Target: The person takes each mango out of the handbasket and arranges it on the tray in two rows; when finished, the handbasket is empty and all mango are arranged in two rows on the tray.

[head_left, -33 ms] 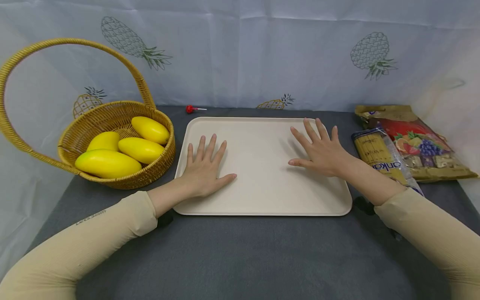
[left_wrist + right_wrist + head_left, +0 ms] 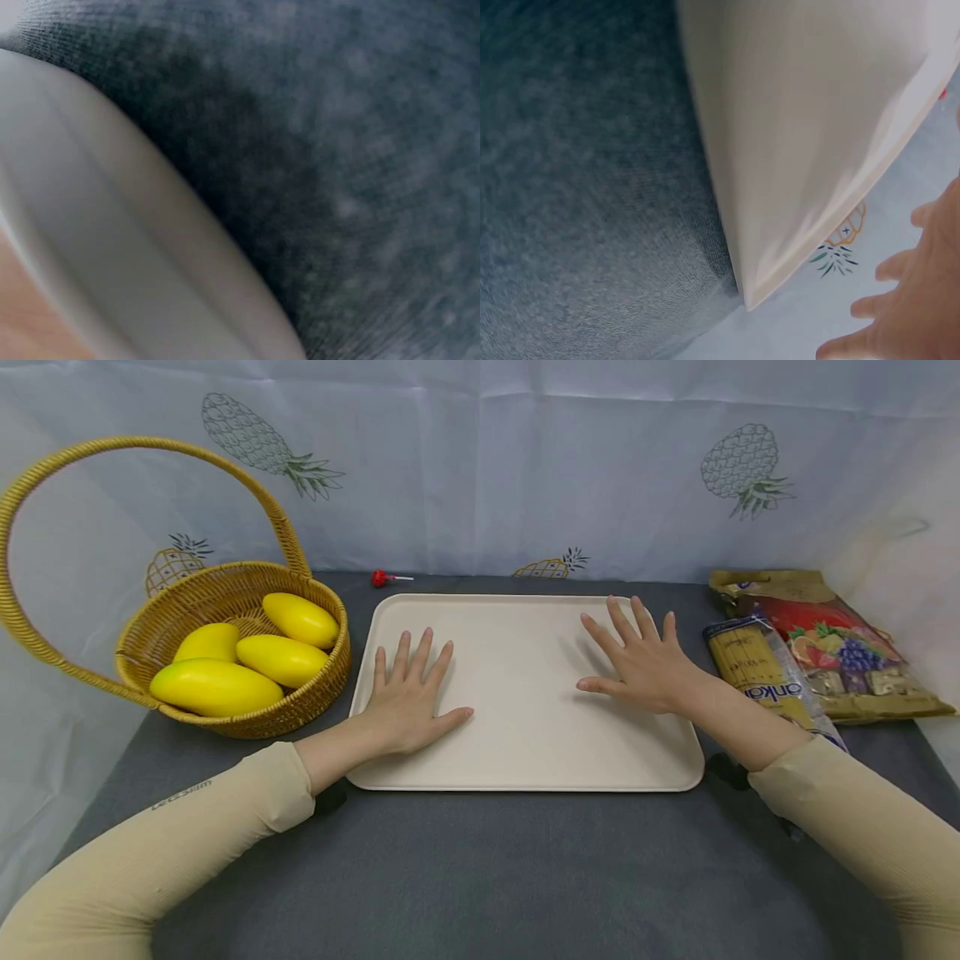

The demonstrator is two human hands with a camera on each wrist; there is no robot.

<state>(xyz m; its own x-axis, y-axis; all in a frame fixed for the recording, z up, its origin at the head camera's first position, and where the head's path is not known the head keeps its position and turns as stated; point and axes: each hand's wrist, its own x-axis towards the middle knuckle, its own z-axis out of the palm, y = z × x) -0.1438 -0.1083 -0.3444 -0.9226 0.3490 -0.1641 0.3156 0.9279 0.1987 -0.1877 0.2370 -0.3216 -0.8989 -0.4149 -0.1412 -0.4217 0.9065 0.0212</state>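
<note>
A cream rectangular tray (image 2: 517, 735) lies on the dark grey tabletop. My left hand (image 2: 408, 706) is over its left side, palm down with fingers spread, and holds nothing. Over the right part of the tray is my right hand (image 2: 637, 664), fingers straight and apart, also holding nothing. In the right wrist view the right hand (image 2: 922, 300) appears at the right edge, with the tray's corner (image 2: 780, 187) beside it. The left wrist view shows the tray's rim (image 2: 150, 225) close up and only a sliver of skin.
At the left stands a wicker basket (image 2: 326, 693) with a tall handle, holding several yellow mangoes (image 2: 217, 687). A red lollipop (image 2: 380, 578) lies behind the tray. On the right are a yellow-and-blue packet (image 2: 757, 664) and a gold-and-red bag (image 2: 840, 647). A pineapple-print curtain (image 2: 480, 468) hangs behind.
</note>
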